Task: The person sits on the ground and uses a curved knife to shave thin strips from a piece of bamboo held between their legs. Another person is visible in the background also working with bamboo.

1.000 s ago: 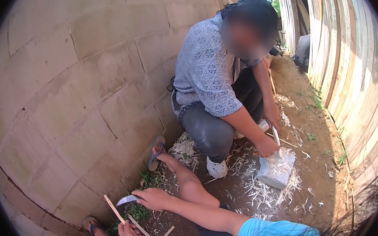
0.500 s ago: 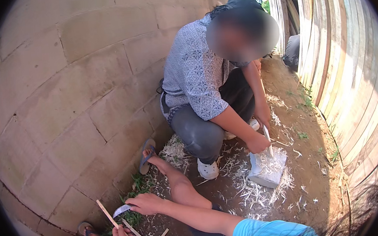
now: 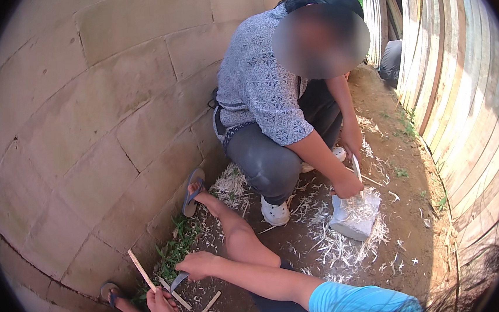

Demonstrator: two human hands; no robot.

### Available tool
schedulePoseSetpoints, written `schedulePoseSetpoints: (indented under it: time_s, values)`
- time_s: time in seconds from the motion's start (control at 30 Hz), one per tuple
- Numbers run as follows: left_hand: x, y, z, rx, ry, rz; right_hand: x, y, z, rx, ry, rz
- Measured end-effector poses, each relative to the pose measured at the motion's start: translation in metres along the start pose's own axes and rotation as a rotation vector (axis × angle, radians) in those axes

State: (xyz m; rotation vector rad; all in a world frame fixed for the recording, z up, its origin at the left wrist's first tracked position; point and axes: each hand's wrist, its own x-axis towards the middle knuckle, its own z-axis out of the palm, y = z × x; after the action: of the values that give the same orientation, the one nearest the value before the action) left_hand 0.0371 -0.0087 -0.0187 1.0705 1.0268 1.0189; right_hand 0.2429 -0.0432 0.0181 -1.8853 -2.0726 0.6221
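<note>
My left hand (image 3: 163, 309), at the lower left, is wrapped round a thin pale wooden stick (image 3: 140, 269) that slants upward out of my grip. My right hand (image 3: 198, 265) grips a knife with a curved blade (image 3: 178, 281); its handle is hidden in my fingers. The blade lies close to the stick, just above my left hand; I cannot tell whether they touch. Below and beside the blade, further pale wooden strips (image 3: 205, 310) lie on the ground near my left hand.
Ahead, a co-worker (image 3: 265, 90) squats, both hands low with a pale narrow piece (image 3: 356, 168) over a grey block (image 3: 357, 224). White shavings (image 3: 342, 260) litter the dirt. A block wall (image 3: 84, 139) stands left, a plank fence (image 3: 455, 93) right. My sandalled feet (image 3: 192, 191) rest near the wall.
My right hand has moved slightly right with the knife, whose blade now points down toward my left hand. The stick shifts a little in view. The co-worker's hands stay over the block.
</note>
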Motion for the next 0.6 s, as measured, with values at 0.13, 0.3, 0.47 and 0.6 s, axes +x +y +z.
schedulePoseSetpoints:
  time_s: [0.13, 0.3, 0.47, 0.6]
  values:
    - [-0.001, -0.002, 0.001, -0.008, -0.003, 0.017, 0.003, 0.002, 0.004, -0.011, -0.058, 0.033]
    - [0.001, 0.001, 0.003, 0.019, -0.005, 0.013, 0.008, 0.013, 0.007, -0.073, -0.062, 0.132]
    - [-0.001, 0.002, -0.001, 0.021, 0.010, 0.011, 0.002, 0.007, -0.011, 0.006, 0.080, 0.169]
    - [-0.002, 0.001, 0.008, 0.013, -0.016, 0.002, 0.008, 0.027, -0.003, 0.185, 0.334, 0.156]
